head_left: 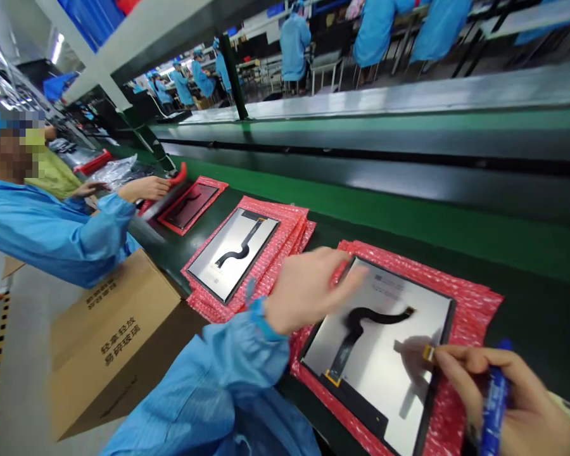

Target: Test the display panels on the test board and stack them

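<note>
An LCD panel [384,342] lies silvery back up on red bubble-wrap bags [475,304]; a curved black flex cable [361,316] runs across it. Over the panel's upper left edge is my left hand [308,288], somewhat blurred, its fingers stretched apart with nothing in them. My right hand [517,396] is at the panel's right edge, closed round a blue marker pen [494,405]. Its thumb and forefinger also pinch a small gold-coloured piece [428,353], too small to name. The hand's reflection shows in the panel's surface.
Further left, another panel [232,253] lies on stacked red bubble bags [289,234], and a darker panel [190,206] beyond. A co-worker's hand [145,189] is beside that one. A cardboard box [118,342] stands at the left below the green bench [527,253].
</note>
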### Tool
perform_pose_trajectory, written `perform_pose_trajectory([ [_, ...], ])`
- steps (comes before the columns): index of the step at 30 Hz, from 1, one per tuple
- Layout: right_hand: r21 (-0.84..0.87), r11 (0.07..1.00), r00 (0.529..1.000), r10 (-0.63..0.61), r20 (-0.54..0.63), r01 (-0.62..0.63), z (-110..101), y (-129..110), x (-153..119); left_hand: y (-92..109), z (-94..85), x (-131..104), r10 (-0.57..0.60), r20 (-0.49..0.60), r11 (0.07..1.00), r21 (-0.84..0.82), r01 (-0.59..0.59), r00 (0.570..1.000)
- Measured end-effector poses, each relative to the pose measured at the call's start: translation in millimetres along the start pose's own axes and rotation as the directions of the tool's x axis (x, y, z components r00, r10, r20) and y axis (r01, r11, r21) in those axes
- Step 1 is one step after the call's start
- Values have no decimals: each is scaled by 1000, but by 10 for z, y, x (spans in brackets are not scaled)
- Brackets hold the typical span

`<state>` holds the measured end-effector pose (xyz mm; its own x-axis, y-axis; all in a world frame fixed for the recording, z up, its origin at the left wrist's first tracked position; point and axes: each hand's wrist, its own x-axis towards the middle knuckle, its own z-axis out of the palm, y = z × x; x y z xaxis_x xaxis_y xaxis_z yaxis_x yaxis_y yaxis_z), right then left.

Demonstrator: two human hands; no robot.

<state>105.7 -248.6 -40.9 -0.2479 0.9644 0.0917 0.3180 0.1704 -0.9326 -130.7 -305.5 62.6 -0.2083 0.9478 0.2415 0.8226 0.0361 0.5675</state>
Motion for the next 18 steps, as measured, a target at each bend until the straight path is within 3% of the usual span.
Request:
perform_pose_trajectory([
  [2,-26,999,999,-28,24,29,8,39,39,-81,-533,-81,-32,-115,989,143,48,993],
  [4,-44,999,999,-26,47,28,16,115,81,-259,-996,-50,-94,-197,906,389,166,976],
  [6,-52,999,997,-5,80,9,24,199,117,-520,-1280,154,-170,-189,775,581,250,967],
  [7,-58,998,996,-3,91,8,27,234,130,-669,-1335,316,-226,-174,724,629,285,958],
  [9,-80,997,995,-15,100,23,31,275,149,-966,-1272,708,-305,-116,712,632,307,945],
  [13,-95,992,991,-67,115,78,30,272,174,-1412,-742,1388,-275,92,827,530,187,957],
  [16,-106,988,986,-99,136,114,34,259,183,-1597,-427,1588,-271,253,899,413,150,929],
  [18,-126,983,984,-114,139,132,46,251,175,-1679,-363,1604,-261,307,929,339,151,915],
])
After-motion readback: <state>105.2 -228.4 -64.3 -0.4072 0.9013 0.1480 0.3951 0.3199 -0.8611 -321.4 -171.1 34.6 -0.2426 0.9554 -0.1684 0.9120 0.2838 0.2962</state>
